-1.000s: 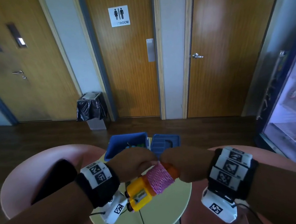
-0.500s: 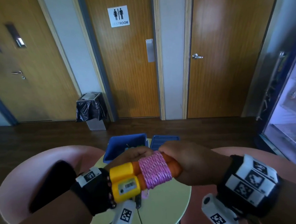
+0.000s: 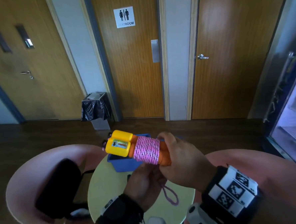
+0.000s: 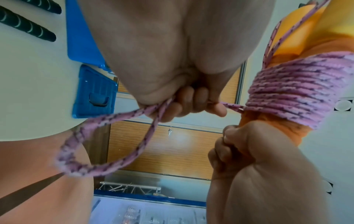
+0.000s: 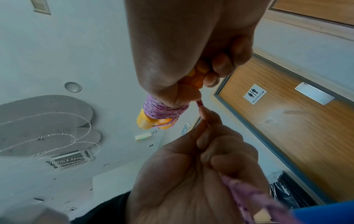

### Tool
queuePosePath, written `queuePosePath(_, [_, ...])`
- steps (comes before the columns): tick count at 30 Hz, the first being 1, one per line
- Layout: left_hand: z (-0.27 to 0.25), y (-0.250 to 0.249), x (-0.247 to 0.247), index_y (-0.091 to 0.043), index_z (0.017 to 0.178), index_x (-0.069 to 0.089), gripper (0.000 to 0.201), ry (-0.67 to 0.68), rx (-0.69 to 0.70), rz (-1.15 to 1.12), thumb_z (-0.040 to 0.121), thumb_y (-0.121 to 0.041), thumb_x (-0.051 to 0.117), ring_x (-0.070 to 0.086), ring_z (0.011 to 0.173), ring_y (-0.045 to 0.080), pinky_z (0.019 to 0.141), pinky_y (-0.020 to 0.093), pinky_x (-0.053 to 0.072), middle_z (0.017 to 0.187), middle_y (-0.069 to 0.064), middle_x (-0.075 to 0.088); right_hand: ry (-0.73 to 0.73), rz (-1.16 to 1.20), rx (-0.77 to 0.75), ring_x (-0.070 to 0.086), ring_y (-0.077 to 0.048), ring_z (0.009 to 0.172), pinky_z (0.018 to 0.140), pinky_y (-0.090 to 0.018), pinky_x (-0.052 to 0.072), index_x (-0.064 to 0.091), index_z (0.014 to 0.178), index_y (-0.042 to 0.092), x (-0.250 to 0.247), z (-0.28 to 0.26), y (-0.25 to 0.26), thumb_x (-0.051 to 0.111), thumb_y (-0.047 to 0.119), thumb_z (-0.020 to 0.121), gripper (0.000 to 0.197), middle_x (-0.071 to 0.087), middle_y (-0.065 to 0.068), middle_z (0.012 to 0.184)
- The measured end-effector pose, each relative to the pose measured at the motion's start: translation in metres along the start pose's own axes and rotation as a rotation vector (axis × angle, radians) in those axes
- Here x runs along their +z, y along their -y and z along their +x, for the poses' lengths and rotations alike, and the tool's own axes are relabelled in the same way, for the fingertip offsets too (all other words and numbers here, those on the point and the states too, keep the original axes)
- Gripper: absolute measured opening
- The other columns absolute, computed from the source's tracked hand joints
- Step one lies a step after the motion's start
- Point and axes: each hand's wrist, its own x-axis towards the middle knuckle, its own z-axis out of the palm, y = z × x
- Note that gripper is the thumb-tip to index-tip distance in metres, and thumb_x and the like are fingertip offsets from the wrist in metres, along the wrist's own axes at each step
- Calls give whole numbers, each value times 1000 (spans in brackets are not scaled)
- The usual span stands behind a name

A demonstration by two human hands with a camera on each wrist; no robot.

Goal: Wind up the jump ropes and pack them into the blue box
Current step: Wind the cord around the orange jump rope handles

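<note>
R hand (image 3: 177, 155) grips the orange handles of the wound rope (image 3: 147, 150), held above the blue box (image 3: 124, 163); L hand (image 3: 144, 181), just below, pinches the loose loop (image 3: 169, 195). L wrist cam alone shows box lid (image 4: 94, 94) & black handles (image 4: 25, 25) on the table (image 3: 167, 212). Box interior hidden from head cam by the bundle.

Lobby or break area of an office or public building. A restroom sign (image 3: 124, 17) hung on a wooden door (image 3: 132, 69); a lined waste bin (image 3: 96, 109), a glass-fronted cooler (image 3: 293, 120) and pink lounge chairs (image 3: 34, 170) flanked a small round table (image 3: 109, 180).
</note>
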Motion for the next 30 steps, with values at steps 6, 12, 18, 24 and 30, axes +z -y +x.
queuePosePath(6, [-8, 0, -8, -15, 89, 55, 34, -127, 56, 54, 74, -36, 76, 19, 65, 18, 57, 33, 17, 79, 9, 32, 2, 96, 15, 62, -11, 97, 82, -33, 56, 35, 137, 34, 13, 6, 5, 68, 38, 79, 66, 59, 8, 113])
queuePosePath(12, [-14, -2, -15, -8, 89, 62, 38, -210, 222, 539, 85, -45, 55, 46, 77, 31, 71, 49, 40, 83, 20, 58, -10, 124, 47, 61, -10, 92, 77, -30, 56, 38, 134, 31, 27, 16, 11, 66, 37, 83, 58, 57, 9, 106])
queuePosePath(18, [-12, -18, -38, -6, 73, 66, 36, -150, 192, 842, 83, -37, 52, 55, 57, 9, 62, 31, 41, 65, 0, 64, 32, -203, 150, 64, -18, 94, 76, -38, 58, 39, 128, 22, 48, 40, 4, 66, 48, 79, 61, 61, 2, 109])
queuePosePath(24, [-9, -47, -73, -15, 70, 55, 29, 59, 31, 1071, 96, -22, 45, 51, 59, 5, 62, 18, 39, 60, -8, 57, 219, -455, 227, 65, -24, 96, 77, -39, 57, 42, 129, 10, 77, 78, -1, 59, 23, 84, 50, 63, -6, 110])
queuePosePath(30, [30, -99, -122, -23, 83, 58, 22, 248, 69, 1634, 100, -22, 44, 55, 67, 5, 61, 23, 44, 75, -4, 60, 422, -606, 120, 63, -28, 100, 79, -41, 55, 44, 122, 9, 116, 116, 11, 58, 16, 86, 40, 60, -7, 115])
